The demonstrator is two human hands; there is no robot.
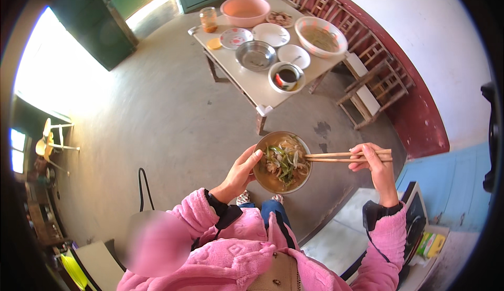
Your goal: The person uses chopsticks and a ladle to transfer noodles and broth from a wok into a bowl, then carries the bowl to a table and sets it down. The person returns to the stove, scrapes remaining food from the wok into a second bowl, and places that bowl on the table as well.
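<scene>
My left hand (240,173) grips the rim and side of a round bowl (263,181) in front of my body. Inside lies a noodle dish (286,161) with green vegetables, pale strips and brown broth. A pair of wooden chopsticks (334,157) is pinched in my right hand (374,163), off to the right of the bowl. Their tips reach over the bowl's right rim to the noodles. Both sleeves are pink and fluffy, with a black band at each wrist.
Ahead stands a table (246,82) with a pink basin (246,11), a steel bowl (256,56), a large bowl of noodles (321,37), a cup of dark liquid (286,76) and a glass jar (208,19). A wooden bench (370,50) lines the wall. A white-topped surface (338,228) lies at right.
</scene>
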